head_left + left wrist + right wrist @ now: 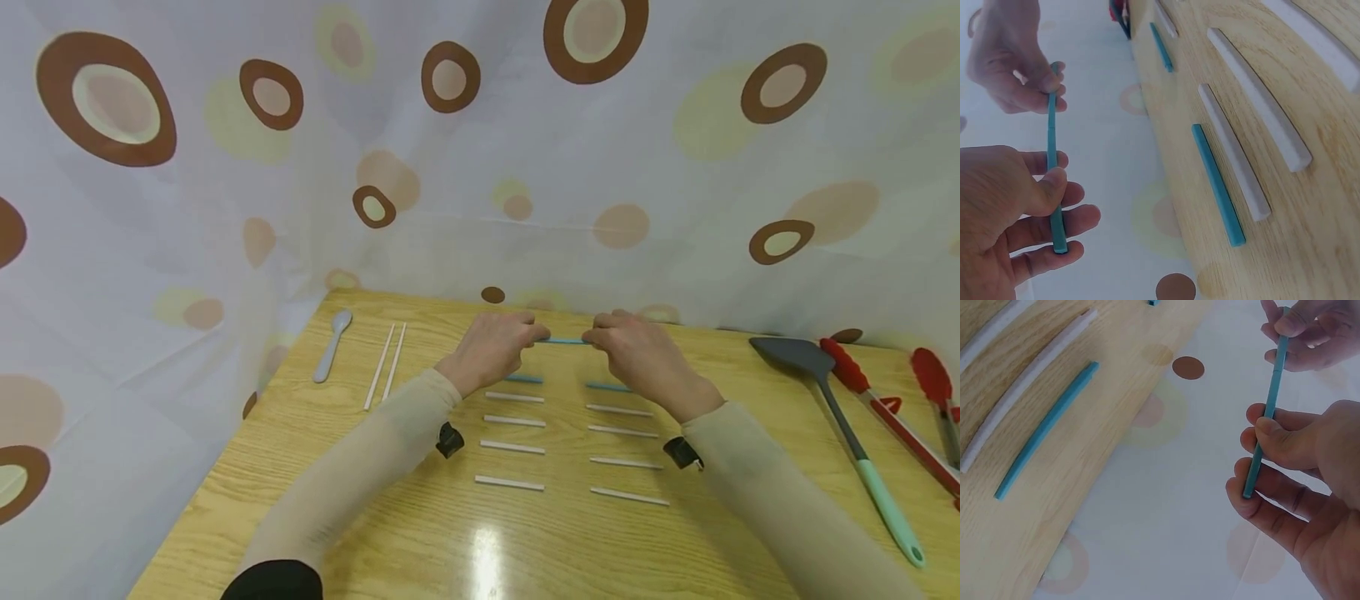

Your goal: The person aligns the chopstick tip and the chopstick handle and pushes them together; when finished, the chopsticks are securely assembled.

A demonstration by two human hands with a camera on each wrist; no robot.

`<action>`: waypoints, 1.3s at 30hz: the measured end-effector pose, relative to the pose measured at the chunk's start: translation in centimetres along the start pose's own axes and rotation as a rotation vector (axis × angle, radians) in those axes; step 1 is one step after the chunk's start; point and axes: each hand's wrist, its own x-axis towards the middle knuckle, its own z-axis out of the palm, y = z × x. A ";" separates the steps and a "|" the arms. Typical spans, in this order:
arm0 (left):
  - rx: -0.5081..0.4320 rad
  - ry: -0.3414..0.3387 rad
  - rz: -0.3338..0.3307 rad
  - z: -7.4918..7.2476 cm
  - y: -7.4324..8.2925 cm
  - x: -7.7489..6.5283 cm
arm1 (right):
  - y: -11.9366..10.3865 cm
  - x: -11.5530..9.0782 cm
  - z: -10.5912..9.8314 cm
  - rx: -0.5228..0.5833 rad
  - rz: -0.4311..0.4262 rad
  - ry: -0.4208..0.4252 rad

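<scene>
Both hands hold one thin blue stick (566, 341) level near the back of the table, a hand at each end. My left hand (491, 343) pinches its left part between thumb and fingers. My right hand (647, 360) pinches the right part the same way. A fine line crosses the stick (1052, 139) between the two hands in the left wrist view. Below the hands lie two columns of short sticks. Topmost in the left column is a blue stick (525, 379), and in the right column another blue stick (607, 387); several white sticks (513, 421) lie below them.
Left on the wooden table (420, 533) lie a grey spoon (332, 346) and two long white sticks (380, 367). At the right are a grey spatula (825, 383) with a mint handle and red-tipped tongs (892, 417), with another red-headed utensil (932, 379) beyond. A patterned curtain (480, 167) hangs behind.
</scene>
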 end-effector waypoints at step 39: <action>-0.076 -0.036 -0.014 -0.3 0.1 -0.5 | 0.2 0.4 -0.7 0.092 -0.112 -0.022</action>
